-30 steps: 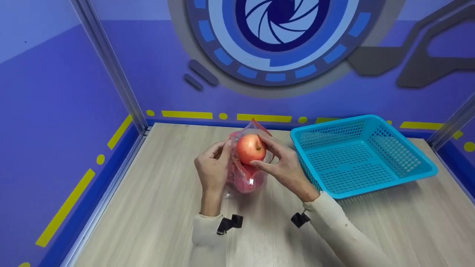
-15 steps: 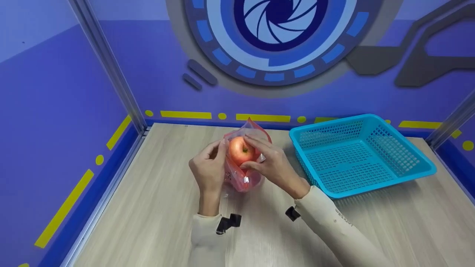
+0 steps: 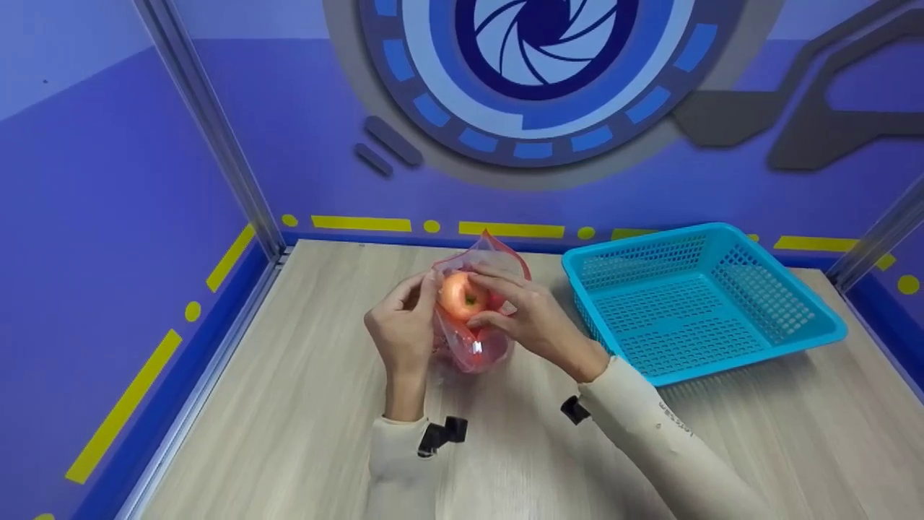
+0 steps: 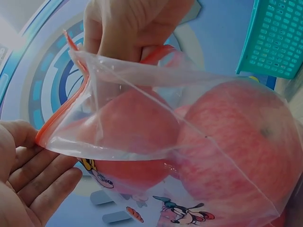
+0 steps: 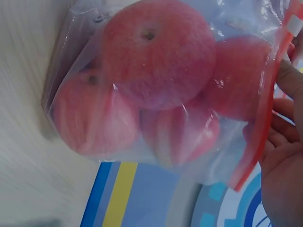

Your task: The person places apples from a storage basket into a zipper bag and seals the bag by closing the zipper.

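Note:
In the head view my right hand [image 3: 530, 321] grips a red apple [image 3: 460, 295] by finger and thumb at the mouth of a clear zip bag [image 3: 473, 354] with a red seal strip. My left hand [image 3: 403, 334] holds the bag's left rim, keeping it upright on the wooden table [image 3: 303, 404]. The left wrist view shows the red strip [image 4: 57, 125] beside my left palm [image 4: 28, 184], with two apples [image 4: 236, 156] behind the film and my right-hand fingers [image 4: 128, 28] above. Several apples [image 5: 158, 56] fill the bag in the right wrist view.
A turquoise perforated basket [image 3: 808, 339] stands on the table just right of my right hand and looks to hold nothing. Purple walls with yellow markings [image 3: 364, 223] close off the back and left. Bare table lies in front and to the left.
My right hand has moved the apple down and to the left into the bag's mouth. The left hand and bag shifted slightly left; the basket stayed put.

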### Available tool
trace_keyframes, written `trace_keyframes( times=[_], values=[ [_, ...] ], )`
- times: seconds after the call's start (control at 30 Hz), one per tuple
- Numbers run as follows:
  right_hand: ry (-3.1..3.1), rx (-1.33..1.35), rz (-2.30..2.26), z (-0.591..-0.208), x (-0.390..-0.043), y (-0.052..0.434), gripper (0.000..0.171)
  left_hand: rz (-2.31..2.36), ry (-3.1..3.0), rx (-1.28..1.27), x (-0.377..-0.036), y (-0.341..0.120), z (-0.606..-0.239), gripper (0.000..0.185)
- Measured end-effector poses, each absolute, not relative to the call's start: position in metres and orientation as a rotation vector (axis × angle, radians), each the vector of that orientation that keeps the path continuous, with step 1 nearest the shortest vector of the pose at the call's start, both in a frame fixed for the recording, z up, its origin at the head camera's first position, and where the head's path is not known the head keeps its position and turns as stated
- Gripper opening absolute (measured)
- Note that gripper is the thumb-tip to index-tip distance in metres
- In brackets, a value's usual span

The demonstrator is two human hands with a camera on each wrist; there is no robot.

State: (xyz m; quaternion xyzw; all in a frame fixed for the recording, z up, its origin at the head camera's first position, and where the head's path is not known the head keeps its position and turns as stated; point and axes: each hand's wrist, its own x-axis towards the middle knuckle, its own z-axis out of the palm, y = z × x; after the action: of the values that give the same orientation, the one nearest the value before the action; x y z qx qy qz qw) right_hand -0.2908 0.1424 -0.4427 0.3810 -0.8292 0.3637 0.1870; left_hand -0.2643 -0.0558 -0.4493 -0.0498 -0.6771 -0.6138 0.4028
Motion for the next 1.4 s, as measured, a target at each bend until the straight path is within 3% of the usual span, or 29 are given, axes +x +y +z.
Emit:
trace_keyframes(
  times=[0.33,0.7,0.83,0.97,1.4],
  values=[
    [-2.302,0.820,1.087,-0.415,-0.315,0.174,0.042,-1.549,-1.706,-0.126,-0.263,-0.056,-0.444,0.012],
    [-2.497,0.985,0.919,-0.400,-0.355,0.165,0.037,-1.565,-1.811,-0.195,-0.260,-0.056,-0.441,0.014],
    [-2.430,1.008,0.837,-0.400,-0.360,0.163,0.028,-1.568,-1.865,-0.220,-0.256,-0.054,-0.441,0.016],
    [-2.368,1.009,0.775,-0.400,-0.362,0.165,0.019,-1.556,-1.945,-0.236,-0.243,-0.051,-0.441,0.024],
    [-2.414,0.950,0.806,-0.400,-0.372,0.171,0.014,-1.010,-2.452,-0.236,-0.187,-0.032,-0.434,0.056]
  ],
)
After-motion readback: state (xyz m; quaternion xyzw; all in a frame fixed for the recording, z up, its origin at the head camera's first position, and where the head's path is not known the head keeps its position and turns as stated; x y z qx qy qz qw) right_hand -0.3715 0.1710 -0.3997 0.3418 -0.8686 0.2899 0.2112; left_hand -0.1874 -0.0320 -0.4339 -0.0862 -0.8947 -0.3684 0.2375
